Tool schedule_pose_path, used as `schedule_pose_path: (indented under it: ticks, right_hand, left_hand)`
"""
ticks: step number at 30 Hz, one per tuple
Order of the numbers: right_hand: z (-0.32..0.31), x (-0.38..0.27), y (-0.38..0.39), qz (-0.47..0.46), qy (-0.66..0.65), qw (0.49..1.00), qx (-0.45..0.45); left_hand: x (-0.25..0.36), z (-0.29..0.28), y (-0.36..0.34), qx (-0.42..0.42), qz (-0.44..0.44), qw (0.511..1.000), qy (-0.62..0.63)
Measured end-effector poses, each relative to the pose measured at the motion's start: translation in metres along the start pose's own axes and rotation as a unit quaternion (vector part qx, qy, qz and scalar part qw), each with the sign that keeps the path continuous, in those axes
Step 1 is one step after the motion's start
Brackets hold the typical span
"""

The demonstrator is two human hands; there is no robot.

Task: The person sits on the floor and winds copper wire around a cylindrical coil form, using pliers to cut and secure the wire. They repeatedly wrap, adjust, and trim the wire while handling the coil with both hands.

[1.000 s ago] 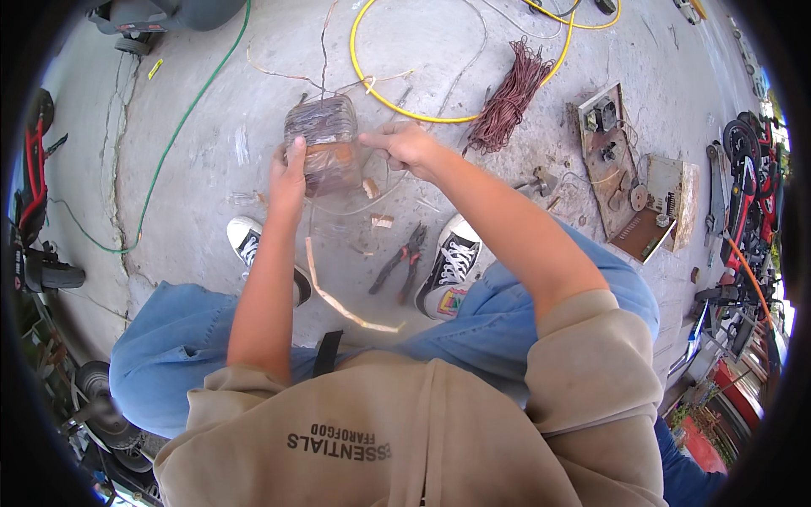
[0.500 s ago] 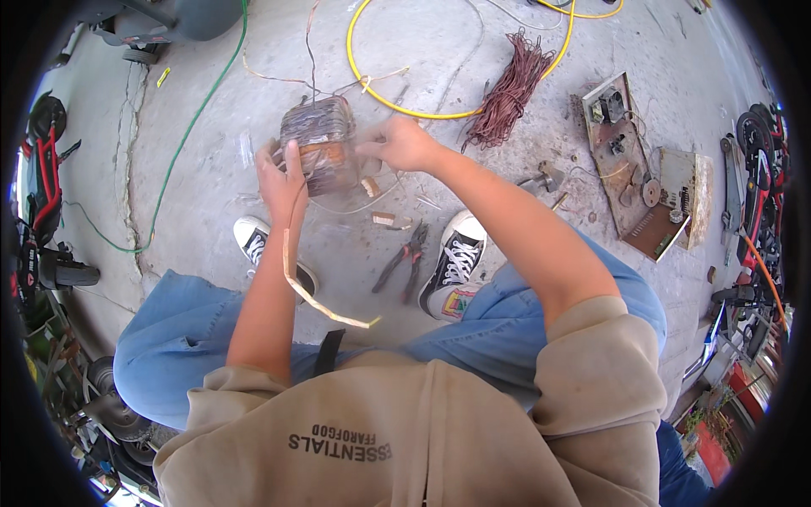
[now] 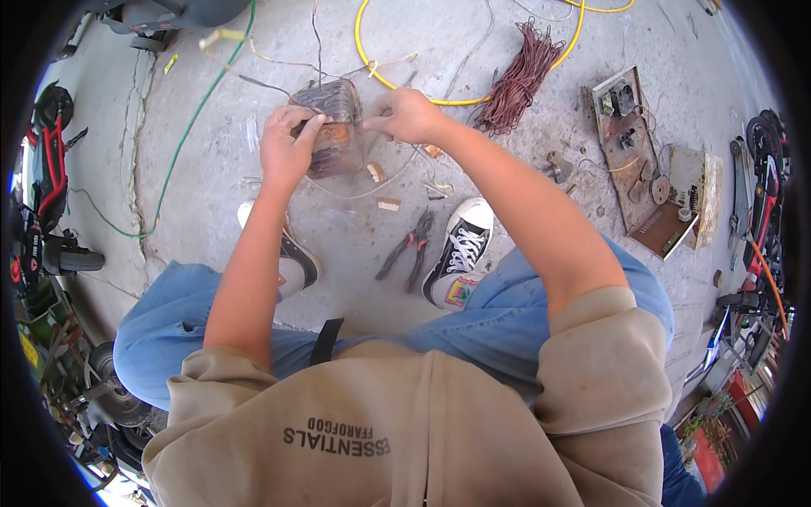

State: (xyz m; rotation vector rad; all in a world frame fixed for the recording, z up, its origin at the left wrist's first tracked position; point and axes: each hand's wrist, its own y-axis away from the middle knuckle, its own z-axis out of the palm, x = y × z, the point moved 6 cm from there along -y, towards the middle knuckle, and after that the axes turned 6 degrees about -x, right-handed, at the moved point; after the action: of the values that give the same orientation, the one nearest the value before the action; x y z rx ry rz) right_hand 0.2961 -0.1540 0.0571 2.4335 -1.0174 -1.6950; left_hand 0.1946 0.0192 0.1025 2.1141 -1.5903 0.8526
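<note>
A block-shaped wire coil [image 3: 337, 138], dark and orange-brown under what looks like clear wrap, stands on the concrete floor. Thin wire leads rise from its far side. My left hand [image 3: 289, 145] lies against its left side, thumb and fingers closed on a loose wire [image 3: 256, 82] that runs off to the far left, its pale end blurred. At the coil's right side is my right hand [image 3: 410, 117], fingertips pinched together close to the wrap; what they hold is too small to tell. Red-and-black pliers [image 3: 409, 247] lie between my shoes.
Small tan pieces [image 3: 388, 204] lie near the coil. A brown cord bundle [image 3: 522, 80] and a yellow hose [image 3: 358, 39] are beyond. An opened metal housing [image 3: 629, 160] with parts lies right; a green cord [image 3: 187, 133] crosses the left floor.
The loose wire, which hung over my left forearm towards me, has swung away to the far left. My left hand has shifted higher on the coil; the right remains at its side.
</note>
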Motion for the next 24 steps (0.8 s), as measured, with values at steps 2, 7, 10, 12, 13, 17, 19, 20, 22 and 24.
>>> schedule_pose_path:
  ticks: [2,7,10,12,13,17,19,20,22,24]
  right_hand:
    - [0.005,0.01,0.002,0.036,-0.043,0.998,-0.001]
    - [0.004,0.013,0.002,0.039,-0.054,0.998,-0.003]
    - [0.003,0.01,0.0,0.042,-0.032,0.999,-0.006]
    - [-0.001,0.007,-0.001,0.051,0.0,0.999,-0.001]
    - [-0.005,-0.003,-0.001,-0.008,0.03,0.999,0.043]
    - [-0.011,-0.058,0.007,-0.179,0.055,0.971,0.148]
    - [-0.005,-0.083,0.002,-0.192,-0.016,0.972,0.134]
    - [-0.003,-0.085,-0.004,-0.191,-0.027,0.972,0.132]
    - [0.0,-0.086,-0.018,-0.19,-0.05,0.972,0.126]
    - [-0.004,-0.08,-0.027,-0.076,-0.129,0.984,0.098]
  left_hand:
    - [-0.005,0.004,-0.007,-0.055,-0.041,0.997,0.035]
    - [-0.009,0.001,-0.021,-0.2,-0.074,0.972,0.1]
    - [-0.018,-0.002,-0.02,-0.242,-0.076,0.959,0.125]
    - [-0.019,0.0,-0.02,-0.254,-0.103,0.948,0.161]
    - [-0.017,-0.001,-0.021,-0.265,-0.096,0.948,0.149]
    - [-0.01,-0.001,-0.024,-0.281,-0.093,0.946,0.135]
    - [-0.014,-0.001,-0.023,-0.273,-0.1,0.944,0.154]
    - [-0.018,0.0,-0.023,-0.27,-0.097,0.943,0.169]
    - [-0.024,0.002,-0.021,-0.244,-0.098,0.939,0.223]
    - [-0.036,0.0,-0.016,-0.196,-0.107,0.927,0.3]
